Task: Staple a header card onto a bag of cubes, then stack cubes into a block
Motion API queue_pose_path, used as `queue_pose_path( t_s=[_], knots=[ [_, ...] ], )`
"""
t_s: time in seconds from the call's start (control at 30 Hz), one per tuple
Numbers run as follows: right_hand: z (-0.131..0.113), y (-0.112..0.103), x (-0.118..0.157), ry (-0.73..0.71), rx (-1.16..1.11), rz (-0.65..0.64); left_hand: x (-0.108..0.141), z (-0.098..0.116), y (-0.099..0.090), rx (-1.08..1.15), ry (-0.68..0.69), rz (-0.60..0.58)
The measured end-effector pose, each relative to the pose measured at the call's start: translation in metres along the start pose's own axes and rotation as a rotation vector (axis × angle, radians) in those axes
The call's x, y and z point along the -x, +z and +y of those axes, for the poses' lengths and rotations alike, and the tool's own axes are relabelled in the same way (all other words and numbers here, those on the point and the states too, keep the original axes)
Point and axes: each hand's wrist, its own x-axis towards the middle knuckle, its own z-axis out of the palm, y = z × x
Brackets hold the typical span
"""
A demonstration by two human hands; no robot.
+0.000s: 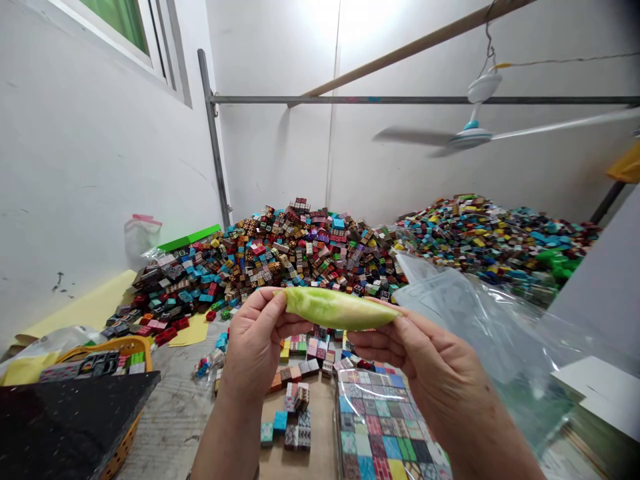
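Note:
A long wedge of green melon (340, 309) is stretched level between my two hands, with its pale green flesh facing me. My left hand (257, 333) pinches the left tip between thumb and fingers. At the opposite tip, the thumb and fingers of my right hand (425, 353) are closed on the wedge. Below the hands, several small patterned cube blocks (297, 427) lie loose on a brown board (277, 463). A clear plastic pack of coloured blocks (383, 427) lies under my right forearm, which partly covers it.
Large heaps of patterned blocks (300, 253) fill the back. Clear plastic bags (460, 313) lie at the right. An orange basket (145, 347) stands at the left, with a black board (75, 420) in front. A fan (470, 137) hangs from above, its blades blurred.

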Motion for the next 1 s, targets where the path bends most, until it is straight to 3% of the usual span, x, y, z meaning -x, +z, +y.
queue_pose_path(
  t_s=[0.27, 1.0],
  knots=[
    [0.002, -0.002, -0.003, 0.04, -0.011, 0.057, -0.002, -0.006, 0.004, 0.064, -0.049, 0.021],
    [0.0, -0.006, -0.01, 0.068, -0.139, 0.029, -0.004, -0.021, 0.012, 0.16, -0.166, 0.082]
  ],
)
